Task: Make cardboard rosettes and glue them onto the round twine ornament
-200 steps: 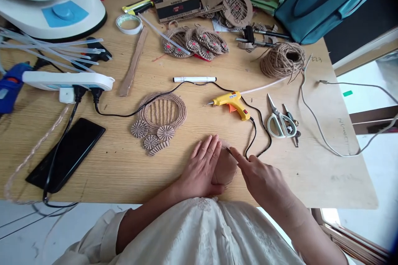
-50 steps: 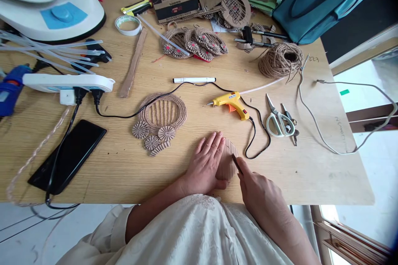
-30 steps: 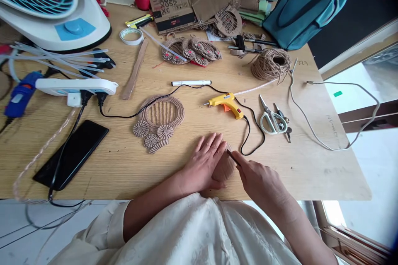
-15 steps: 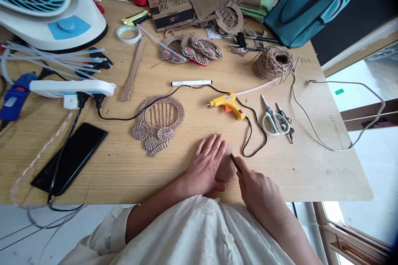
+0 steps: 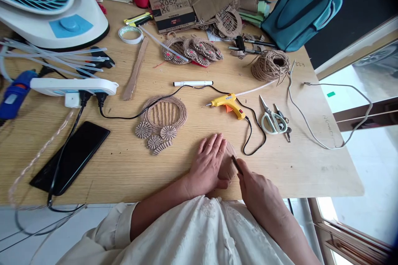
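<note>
My left hand lies flat with its fingers stretched out, pressing a brown cardboard piece with a rounded edge onto the table. The hand hides much of that piece. In my right hand is a slim dark craft knife; most of its handle is inside the closed fingers. The tip of the knife meets the right side of the cardboard. Left of my hands lies an oval ornament of twine with fluted cardboard rosettes at its lower edge.
A yellow glue gun with a looping cord, scissors and a twine ball lie ahead and to the right. A white marker is beyond my hands. Leftward are a phone, power strip and fan.
The view has shifted slightly. Both hands keep nearly the same place on the cardboard, and the craft knife shows little or no movement along its right side.
</note>
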`<act>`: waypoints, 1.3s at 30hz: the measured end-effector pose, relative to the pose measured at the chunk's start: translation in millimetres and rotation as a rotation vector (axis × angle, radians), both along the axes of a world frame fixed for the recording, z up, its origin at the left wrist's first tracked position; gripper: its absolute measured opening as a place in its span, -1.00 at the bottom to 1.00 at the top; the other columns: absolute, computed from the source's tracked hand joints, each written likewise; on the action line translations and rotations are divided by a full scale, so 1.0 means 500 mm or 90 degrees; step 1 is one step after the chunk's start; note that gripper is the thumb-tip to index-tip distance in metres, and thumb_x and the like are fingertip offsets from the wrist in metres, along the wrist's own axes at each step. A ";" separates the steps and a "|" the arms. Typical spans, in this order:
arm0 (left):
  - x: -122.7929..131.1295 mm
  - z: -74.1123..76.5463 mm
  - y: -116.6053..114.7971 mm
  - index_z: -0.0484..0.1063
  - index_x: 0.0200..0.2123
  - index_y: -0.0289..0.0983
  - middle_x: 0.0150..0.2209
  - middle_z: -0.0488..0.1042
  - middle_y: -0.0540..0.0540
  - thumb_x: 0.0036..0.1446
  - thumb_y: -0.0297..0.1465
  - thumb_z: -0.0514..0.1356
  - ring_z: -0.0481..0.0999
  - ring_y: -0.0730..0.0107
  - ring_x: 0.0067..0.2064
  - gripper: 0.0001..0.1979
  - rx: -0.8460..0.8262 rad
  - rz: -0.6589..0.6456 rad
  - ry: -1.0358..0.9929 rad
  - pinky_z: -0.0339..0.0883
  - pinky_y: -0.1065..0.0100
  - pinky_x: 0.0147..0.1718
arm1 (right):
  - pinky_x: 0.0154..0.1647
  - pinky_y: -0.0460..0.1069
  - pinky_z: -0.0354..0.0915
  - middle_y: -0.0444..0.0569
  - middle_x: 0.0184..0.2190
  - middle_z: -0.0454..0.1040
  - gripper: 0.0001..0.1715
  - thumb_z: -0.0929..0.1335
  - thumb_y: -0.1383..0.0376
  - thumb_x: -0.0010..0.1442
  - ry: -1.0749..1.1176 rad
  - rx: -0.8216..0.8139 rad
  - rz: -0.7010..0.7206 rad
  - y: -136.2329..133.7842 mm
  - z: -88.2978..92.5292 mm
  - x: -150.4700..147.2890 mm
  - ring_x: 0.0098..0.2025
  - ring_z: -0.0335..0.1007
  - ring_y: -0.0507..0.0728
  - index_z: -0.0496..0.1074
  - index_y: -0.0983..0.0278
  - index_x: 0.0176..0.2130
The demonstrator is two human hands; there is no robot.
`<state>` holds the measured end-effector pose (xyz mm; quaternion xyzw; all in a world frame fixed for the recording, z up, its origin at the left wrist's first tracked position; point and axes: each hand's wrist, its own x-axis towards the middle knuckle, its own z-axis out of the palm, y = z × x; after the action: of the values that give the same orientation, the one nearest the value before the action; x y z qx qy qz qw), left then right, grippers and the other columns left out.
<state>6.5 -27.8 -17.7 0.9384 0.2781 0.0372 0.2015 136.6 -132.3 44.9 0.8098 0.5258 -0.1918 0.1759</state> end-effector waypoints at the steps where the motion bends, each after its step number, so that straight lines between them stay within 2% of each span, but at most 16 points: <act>1: -0.001 0.004 -0.002 -0.07 0.43 -0.47 0.48 -0.20 -0.36 -0.04 0.14 0.28 -0.15 -0.09 0.48 0.18 0.004 0.024 0.005 -0.19 -0.04 0.39 | -0.50 -0.04 0.07 0.02 -0.31 0.64 -0.43 0.20 0.43 0.37 0.010 0.003 0.011 0.008 0.001 0.005 -0.33 0.60 0.17 0.16 0.22 0.32; 4: -0.004 0.014 -0.007 -0.05 0.43 -0.46 0.48 -0.21 -0.38 0.01 0.19 0.22 -0.09 -0.16 0.47 0.16 0.017 0.110 0.046 -0.05 -0.11 0.33 | -0.49 -0.04 0.08 -0.01 -0.25 0.63 -0.43 0.19 0.41 0.37 0.029 0.014 0.065 0.041 0.005 0.023 -0.29 0.60 0.17 0.16 0.15 0.32; 6: -0.007 0.016 -0.008 -0.04 0.43 -0.47 0.47 -0.22 -0.40 -0.04 0.23 0.23 -0.10 -0.22 0.46 0.21 0.034 0.124 0.074 -0.02 -0.15 0.32 | -0.48 -0.04 0.08 -0.02 -0.24 0.63 -0.45 0.19 0.38 0.38 0.027 0.013 0.095 0.062 0.006 0.035 -0.27 0.61 0.19 0.18 0.11 0.30; 9: -0.013 0.009 -0.005 -0.05 0.42 -0.48 0.48 -0.25 -0.40 -0.12 0.25 0.27 -0.23 -0.22 0.48 0.28 0.075 0.049 0.068 -0.17 -0.19 0.36 | -0.49 -0.05 0.11 -0.02 -0.25 0.64 -0.46 0.19 0.36 0.38 0.013 0.009 0.114 0.080 0.009 0.045 -0.29 0.62 0.20 0.20 0.10 0.30; 11: -0.015 0.004 -0.001 -0.07 0.43 -0.49 0.48 -0.25 -0.40 -0.06 0.23 0.25 -0.28 -0.18 0.49 0.24 0.082 0.006 0.053 -0.26 -0.19 0.38 | -0.49 -0.05 0.13 -0.02 -0.25 0.64 -0.46 0.19 0.36 0.38 0.007 0.006 0.119 0.083 0.009 0.046 -0.29 0.62 0.20 0.21 0.10 0.29; 13: -0.016 0.002 0.001 -0.09 0.43 -0.50 0.48 -0.24 -0.40 0.00 0.19 0.24 -0.27 -0.16 0.49 0.19 0.067 0.005 0.049 -0.28 -0.18 0.39 | -0.49 -0.04 0.16 -0.02 -0.25 0.64 -0.47 0.19 0.36 0.38 0.001 0.000 0.121 0.082 0.009 0.043 -0.30 0.62 0.21 0.21 0.11 0.29; 22: -0.009 0.003 0.002 -0.17 0.44 -0.52 0.48 -0.25 -0.42 0.02 0.11 0.26 -0.26 -0.15 0.49 0.19 0.006 0.015 0.060 -0.31 -0.15 0.39 | -0.50 -0.02 0.16 -0.02 -0.26 0.64 -0.44 0.21 0.37 0.39 -0.003 -0.017 0.061 0.073 0.009 0.016 -0.30 0.62 0.20 0.17 0.15 0.33; 27: -0.011 -0.007 0.005 -0.20 0.44 -0.52 0.48 -0.27 -0.42 0.01 0.11 0.26 -0.29 -0.14 0.49 0.20 0.011 0.017 0.046 -0.34 -0.12 0.40 | -0.48 0.00 0.19 0.03 -0.23 0.65 -0.44 0.19 0.34 0.41 -0.005 -0.037 0.029 0.069 0.009 0.005 -0.27 0.63 0.25 0.15 0.16 0.35; 32: -0.014 -0.012 0.003 -0.22 0.44 -0.52 0.48 -0.26 -0.41 0.01 0.15 0.24 -0.30 -0.12 0.50 0.22 0.031 0.012 0.034 -0.29 -0.11 0.40 | -0.46 0.01 0.20 0.08 -0.24 0.64 -0.44 0.15 0.35 0.42 -0.013 -0.042 0.011 0.056 0.006 -0.006 -0.30 0.62 0.24 0.15 0.20 0.36; 39: -0.011 0.000 0.003 -0.19 0.44 -0.53 0.48 -0.30 -0.38 0.07 0.15 0.19 -0.28 -0.12 0.50 0.17 0.036 0.012 0.055 -0.28 -0.10 0.40 | -0.46 0.01 0.17 0.09 -0.24 0.64 -0.42 0.17 0.35 0.41 -0.009 -0.038 -0.003 0.038 0.004 -0.011 -0.30 0.61 0.25 0.14 0.23 0.37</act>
<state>1.2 -26.1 -17.9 0.9419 0.2938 0.0065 0.1626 131.0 -113.1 46.9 0.8067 0.5167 -0.2019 0.2035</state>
